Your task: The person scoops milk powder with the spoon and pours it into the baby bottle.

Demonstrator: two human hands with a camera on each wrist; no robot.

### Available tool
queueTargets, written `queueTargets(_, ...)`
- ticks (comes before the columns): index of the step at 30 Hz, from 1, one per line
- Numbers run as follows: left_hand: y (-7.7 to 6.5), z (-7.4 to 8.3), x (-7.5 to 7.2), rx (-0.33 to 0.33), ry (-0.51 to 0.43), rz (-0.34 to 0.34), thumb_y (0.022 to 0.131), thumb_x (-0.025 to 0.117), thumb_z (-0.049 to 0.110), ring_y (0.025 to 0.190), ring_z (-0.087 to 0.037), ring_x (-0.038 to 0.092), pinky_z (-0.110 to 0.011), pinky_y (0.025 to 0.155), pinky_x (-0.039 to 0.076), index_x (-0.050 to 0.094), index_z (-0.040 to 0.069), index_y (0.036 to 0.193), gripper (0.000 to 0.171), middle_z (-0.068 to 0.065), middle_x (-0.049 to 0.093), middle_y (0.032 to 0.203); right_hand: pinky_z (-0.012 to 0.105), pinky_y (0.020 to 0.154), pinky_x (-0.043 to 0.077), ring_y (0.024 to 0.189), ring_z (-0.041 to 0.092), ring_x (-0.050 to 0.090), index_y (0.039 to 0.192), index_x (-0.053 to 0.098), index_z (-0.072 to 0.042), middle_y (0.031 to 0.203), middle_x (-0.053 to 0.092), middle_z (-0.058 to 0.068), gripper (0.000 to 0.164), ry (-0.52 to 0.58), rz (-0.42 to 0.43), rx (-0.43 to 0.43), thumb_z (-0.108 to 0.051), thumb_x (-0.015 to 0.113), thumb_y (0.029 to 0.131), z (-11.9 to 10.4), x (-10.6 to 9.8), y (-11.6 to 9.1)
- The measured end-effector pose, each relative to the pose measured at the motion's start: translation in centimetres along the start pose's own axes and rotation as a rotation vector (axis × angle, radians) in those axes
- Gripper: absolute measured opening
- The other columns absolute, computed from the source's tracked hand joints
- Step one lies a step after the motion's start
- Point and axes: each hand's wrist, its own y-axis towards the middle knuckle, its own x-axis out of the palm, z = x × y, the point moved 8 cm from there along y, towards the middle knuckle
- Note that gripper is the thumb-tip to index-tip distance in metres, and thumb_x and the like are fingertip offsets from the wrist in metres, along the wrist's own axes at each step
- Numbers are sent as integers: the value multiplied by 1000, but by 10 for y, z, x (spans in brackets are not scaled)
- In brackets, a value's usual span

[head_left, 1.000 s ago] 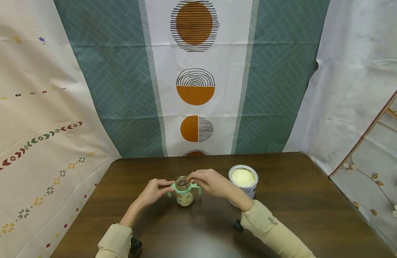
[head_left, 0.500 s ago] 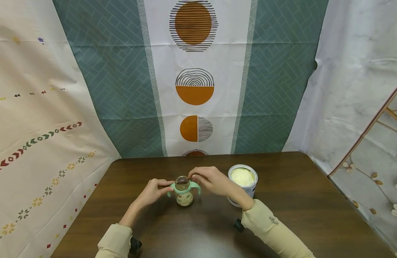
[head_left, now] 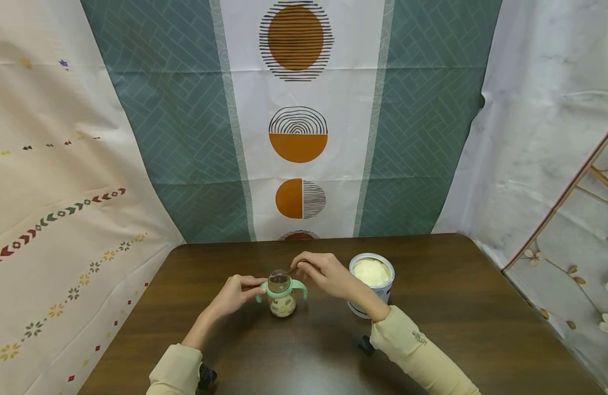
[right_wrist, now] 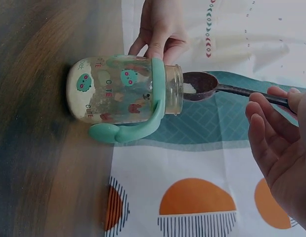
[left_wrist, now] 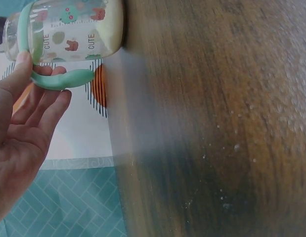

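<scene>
A clear baby bottle (head_left: pixel 282 306) with a mint-green two-handled collar stands upright and uncapped on the table. Pale powder lies in its bottom, plain in the right wrist view. My left hand (head_left: pixel 238 292) pinches one green handle (left_wrist: pixel 66 79) between thumb and fingers. With my right hand (head_left: pixel 324 276) I hold a dark spoon (right_wrist: pixel 204 85) by the end of its handle. The spoon's bowl is over the bottle's mouth (right_wrist: pixel 175 91), with a little white powder in it. Right of the bottle, behind my right forearm, stands an open can (head_left: pixel 375 272) of pale powder.
The dark wooden table (head_left: pixel 294 356) carries the bottle and can. Patterned cloths hang behind it (head_left: pixel 304 137) and at both sides. Small pale specks (left_wrist: pixel 224 200) lie on the tabletop in the left wrist view.
My right hand has risen slightly, and the spoon has come up from inside the bottle's neck to its mouth. The left hand keeps its hold on the handle.
</scene>
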Motion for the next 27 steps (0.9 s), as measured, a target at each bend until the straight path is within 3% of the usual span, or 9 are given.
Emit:
queueTargets(3, 0, -1, 1, 0, -5, -2, 89, 68, 29, 93, -15, 68, -22, 74, 54, 70, 9, 120, 37, -6, 74, 106, 18, 68, 52, 73, 5, 61, 105, 66, -9, 89, 70, 1, 15, -43, -6, -33, -9, 53, 99, -2, 2, -1)
queueTargets(10, 0, -2, 1, 1, -8, 4, 89, 68, 29, 90, -12, 68, -21, 72, 54, 70, 8, 119, 37, -6, 74, 105, 18, 80, 52, 87, 7, 64, 107, 68, -8, 96, 69, 1, 15, -258, -50, -179, -6, 63, 93, -15, 12, -5)
queueTargets(15, 0, -1, 1, 4, -12, 3, 89, 68, 30, 90, -11, 68, -22, 73, 54, 70, 8, 119, 37, -6, 74, 105, 18, 80, 51, 89, 6, 64, 107, 68, -9, 97, 69, 2, 15, -257, -72, -178, -7, 62, 93, -19, 14, -5)
queueTargets(20, -1, -1, 0, 4, -2, 8, 89, 68, 30, 92, -13, 68, -22, 74, 54, 70, 8, 119, 37, -6, 74, 105, 19, 77, 52, 84, 7, 64, 108, 67, -10, 96, 70, 2, 15, -190, -43, -91, -12, 56, 98, -11, 9, -3)
queueTargets(27, -1, -3, 1, -6, -9, 14, 89, 68, 29, 98, -20, 68, -22, 76, 54, 69, 8, 120, 38, -6, 73, 107, 25, 63, 53, 71, 12, 62, 105, 67, -9, 83, 68, 0, 22, 34, 74, 176, -19, 47, 103, 15, -4, -2)
